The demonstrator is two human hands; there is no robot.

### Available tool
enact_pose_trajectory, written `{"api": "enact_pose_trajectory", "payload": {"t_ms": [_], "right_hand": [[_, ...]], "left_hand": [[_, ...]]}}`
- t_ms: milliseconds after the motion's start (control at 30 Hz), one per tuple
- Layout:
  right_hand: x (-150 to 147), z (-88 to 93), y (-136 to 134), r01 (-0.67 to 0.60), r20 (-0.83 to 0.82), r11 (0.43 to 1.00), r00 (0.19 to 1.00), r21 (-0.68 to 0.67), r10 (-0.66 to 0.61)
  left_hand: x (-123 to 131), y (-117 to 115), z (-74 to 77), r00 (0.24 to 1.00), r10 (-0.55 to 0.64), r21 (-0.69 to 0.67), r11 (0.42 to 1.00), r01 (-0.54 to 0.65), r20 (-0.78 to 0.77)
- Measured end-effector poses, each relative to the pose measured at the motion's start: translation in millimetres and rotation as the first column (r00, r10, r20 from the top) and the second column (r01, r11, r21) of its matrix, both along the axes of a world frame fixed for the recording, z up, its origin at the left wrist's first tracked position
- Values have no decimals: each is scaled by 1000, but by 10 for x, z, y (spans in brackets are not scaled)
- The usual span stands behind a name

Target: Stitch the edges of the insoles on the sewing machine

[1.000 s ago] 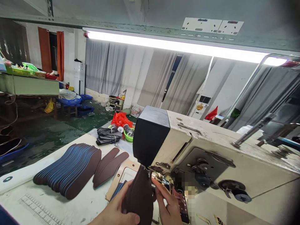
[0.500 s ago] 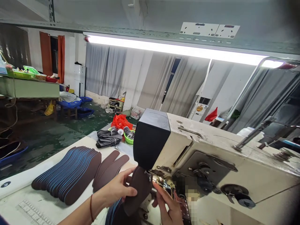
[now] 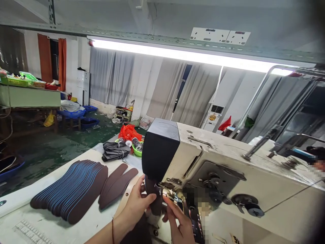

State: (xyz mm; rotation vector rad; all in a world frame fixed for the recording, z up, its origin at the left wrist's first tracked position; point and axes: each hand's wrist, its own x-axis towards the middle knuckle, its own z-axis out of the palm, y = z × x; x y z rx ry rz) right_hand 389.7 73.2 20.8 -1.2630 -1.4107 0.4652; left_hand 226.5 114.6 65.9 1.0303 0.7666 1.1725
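Observation:
My left hand grips a dark brown insole piece and holds it up under the black head of a cream sewing machine. My right hand is at the needle area just right of the piece, fingers touching its edge and the metal foot. A fanned stack of brown insoles with blue edges lies to the left on the white table. Two single brown insoles lie beside that stack.
A bundle of dark pieces, a green basket with thread spools and a red bag sit at the table's far end. Beyond is a green floor with blue bins, a bench at left and grey curtains.
My left hand has pushed the brown piece further up and in under the machine head; less of the piece shows below. My right hand stays at the needle area.

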Motion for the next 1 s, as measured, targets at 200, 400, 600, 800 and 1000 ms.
{"api": "enact_pose_trajectory", "payload": {"t_ms": [200,400,600,800,1000], "right_hand": [[-32,7,-10,-2,-45,1000,999,-12,2],[10,-59,10,-16,-26,1000,1000,-7,16],[-1,-70,9,11,29,1000,1000,27,-12],[-46,-77,2,35,-7,999,999,34,-35],[-66,-174,-18,86,61,991,994,103,-92]], "left_hand": [[93,164,55,1000,27,73,997,-26,-8],[210,380,18,993,116,85,990,-115,-11],[261,399,79,984,176,69,982,-175,-10],[269,368,78,981,193,59,979,-193,3],[234,346,78,989,150,66,986,-151,10]]}}
